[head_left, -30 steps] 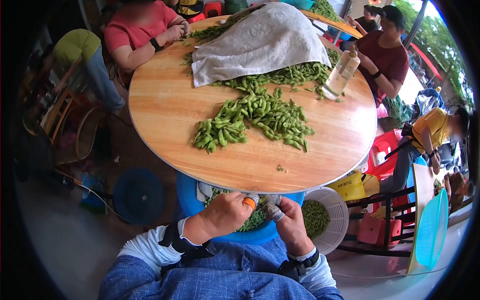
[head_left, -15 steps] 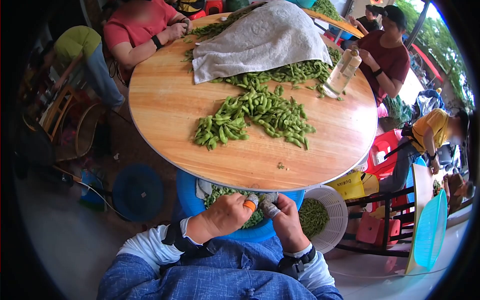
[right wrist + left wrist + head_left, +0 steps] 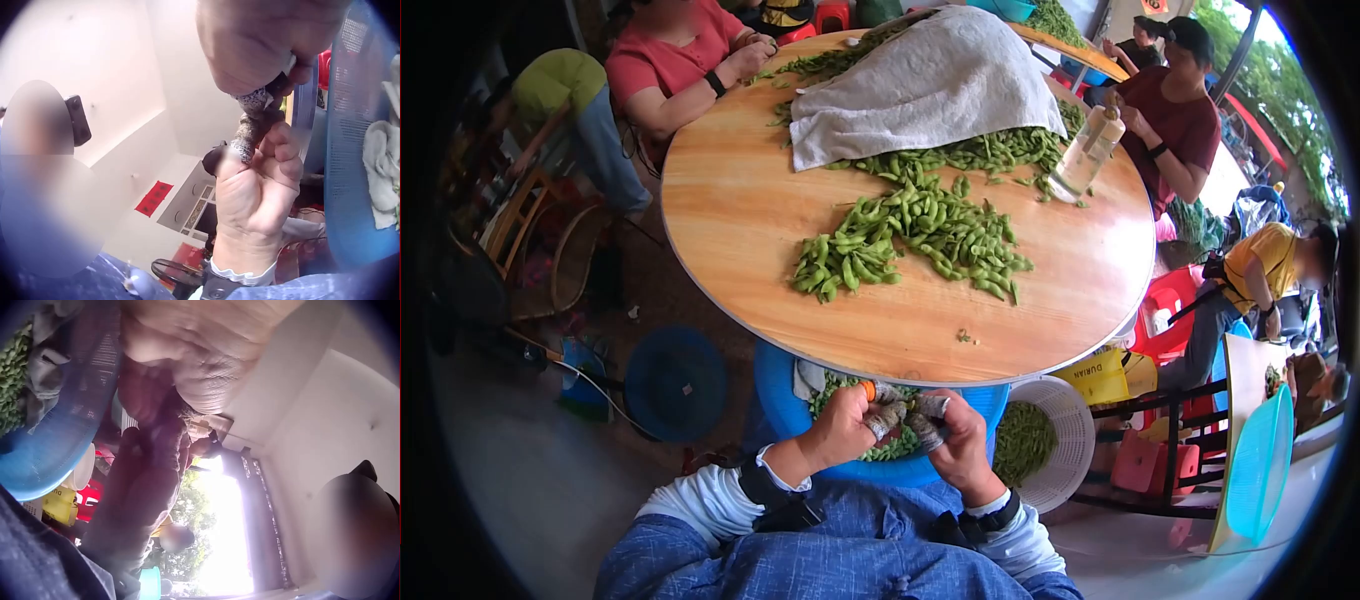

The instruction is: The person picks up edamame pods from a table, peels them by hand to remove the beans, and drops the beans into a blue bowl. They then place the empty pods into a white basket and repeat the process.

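Both hands meet over a blue basket (image 3: 772, 400) of shelled green beans (image 3: 890, 447), just below the table's near edge. My left hand (image 3: 840, 428) has grey wrapping on its thumb and finger and an orange band; it pinches one side of a small green pod (image 3: 913, 405). The right hand (image 3: 963, 450), its fingertips wrapped too, grips the other side. Wrapped fingers largely hide the pod. In the right wrist view the left hand (image 3: 253, 187) is curled, its wrapped thumb against the right hand's wrapped finger. Palm and fingers fill much of the left wrist view.
On the round wooden table (image 3: 730, 230) lie a heap of green pods (image 3: 930, 225), a larger pile under a grey towel (image 3: 930, 90) and a clear bottle (image 3: 1087, 155). A white basket (image 3: 1080, 440) of pods stands right. Several people sit or stand around.
My left thumb and finger have spread apart, and the wrapped fingers have turned against each other. The right hand has shifted slightly left and down. The table heap looks unchanged.
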A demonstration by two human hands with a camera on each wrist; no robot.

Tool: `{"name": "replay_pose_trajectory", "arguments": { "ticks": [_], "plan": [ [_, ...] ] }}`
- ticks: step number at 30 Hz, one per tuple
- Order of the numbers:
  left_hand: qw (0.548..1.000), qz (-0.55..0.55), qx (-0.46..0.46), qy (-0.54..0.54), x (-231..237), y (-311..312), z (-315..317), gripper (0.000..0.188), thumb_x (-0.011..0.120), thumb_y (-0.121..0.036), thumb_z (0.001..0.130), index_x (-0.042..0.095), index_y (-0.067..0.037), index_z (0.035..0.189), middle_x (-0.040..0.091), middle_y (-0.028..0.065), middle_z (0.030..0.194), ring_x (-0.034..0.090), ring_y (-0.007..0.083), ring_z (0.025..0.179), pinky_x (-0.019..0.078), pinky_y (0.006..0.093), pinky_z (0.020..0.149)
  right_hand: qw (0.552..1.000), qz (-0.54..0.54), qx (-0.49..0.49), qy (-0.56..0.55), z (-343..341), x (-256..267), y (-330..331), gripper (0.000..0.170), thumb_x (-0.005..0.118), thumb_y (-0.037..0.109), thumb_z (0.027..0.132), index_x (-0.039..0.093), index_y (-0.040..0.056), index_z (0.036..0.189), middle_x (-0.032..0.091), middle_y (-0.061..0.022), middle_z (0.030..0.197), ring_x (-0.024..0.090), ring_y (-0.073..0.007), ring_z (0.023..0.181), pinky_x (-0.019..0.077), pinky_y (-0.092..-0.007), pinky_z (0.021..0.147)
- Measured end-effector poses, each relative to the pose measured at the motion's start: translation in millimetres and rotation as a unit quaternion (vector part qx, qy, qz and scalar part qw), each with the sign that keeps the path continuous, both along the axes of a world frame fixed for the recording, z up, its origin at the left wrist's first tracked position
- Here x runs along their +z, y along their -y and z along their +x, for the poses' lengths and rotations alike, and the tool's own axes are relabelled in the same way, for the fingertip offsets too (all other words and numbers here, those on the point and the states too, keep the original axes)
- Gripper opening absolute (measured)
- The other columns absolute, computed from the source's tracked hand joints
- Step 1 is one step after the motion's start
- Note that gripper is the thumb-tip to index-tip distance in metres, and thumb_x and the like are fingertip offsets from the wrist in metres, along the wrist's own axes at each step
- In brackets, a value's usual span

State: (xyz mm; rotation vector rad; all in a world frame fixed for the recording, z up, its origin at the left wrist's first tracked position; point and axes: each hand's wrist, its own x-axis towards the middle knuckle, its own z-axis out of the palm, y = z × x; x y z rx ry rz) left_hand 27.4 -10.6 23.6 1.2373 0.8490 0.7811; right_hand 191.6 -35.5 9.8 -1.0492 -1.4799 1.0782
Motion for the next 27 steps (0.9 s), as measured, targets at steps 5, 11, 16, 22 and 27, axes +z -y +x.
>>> {"name": "replay_pose_trajectory", "arguments": {
  "ticks": [5,11,16,22,27],
  "plan": [
    [0.988,-0.139,-0.006,0.064,-18.6,-0.3,-4.3,0.012,0.046,-0.009,0.082,0.052,-0.002,0.090,0.055,0.0006,0.074,0.048,0.0041,0.058,0.0381,0.0174,0.048,0.985,0.113,0.006,0.130,-6.7,11.2,-6.2,0.021,0.059,-0.009,0.061,0.054,-0.0009,0.080,0.055,-0.0134,0.083,0.055,-0.0279,0.074,0.0438,-0.0293,0.063],
    [0.994,-0.070,0.049,0.075,-51.8,0.2,1.5,0.021,0.041,-0.001,0.074,0.054,-0.002,0.090,0.056,0.0001,0.082,0.050,0.0061,0.070,0.0407,0.0194,0.061,0.979,0.124,-0.009,0.164,-13.8,3.0,-3.3,0.024,0.058,-0.008,0.059,0.055,0.0005,0.081,0.055,-0.0139,0.082,0.055,-0.0308,0.074,0.0450,-0.0330,0.063],
    [0.999,-0.030,0.025,-0.004,-59.8,-0.3,-1.0,0.024,0.044,0.000,0.071,0.055,0.000,0.092,0.056,-0.0006,0.083,0.050,0.0066,0.073,0.0411,0.0213,0.065,0.965,0.139,-0.009,0.223,-9.2,0.0,-0.2,0.022,0.059,-0.008,0.060,0.054,0.0001,0.080,0.055,-0.0140,0.083,0.055,-0.0299,0.073,0.0446,-0.0318,0.063],
    [0.886,0.198,-0.145,-0.394,-54.1,-4.6,-32.1,0.047,0.054,-0.006,0.069,0.044,-0.006,0.114,0.056,0.0218,0.082,0.055,0.0365,0.076,0.0439,0.0406,0.069,0.902,0.126,-0.309,0.273,66.4,-1.9,-5.2,0.014,0.055,-0.004,0.070,0.056,0.0002,0.083,0.055,-0.0125,0.072,0.055,-0.0243,0.065,0.0433,-0.0310,0.057],
    [0.796,0.324,-0.126,-0.496,-71.8,5.3,-49.6,0.038,0.049,-0.003,0.067,0.050,-0.004,0.106,0.057,0.0216,0.075,0.057,0.0345,0.073,0.0443,0.0412,0.066,0.851,0.079,-0.440,0.277,121.4,6.5,-4.8,0.026,0.053,-0.003,0.073,0.053,-0.0007,0.099,0.054,-0.0112,0.070,0.052,-0.0210,0.062,0.0422,-0.0293,0.057]
  ]
}}
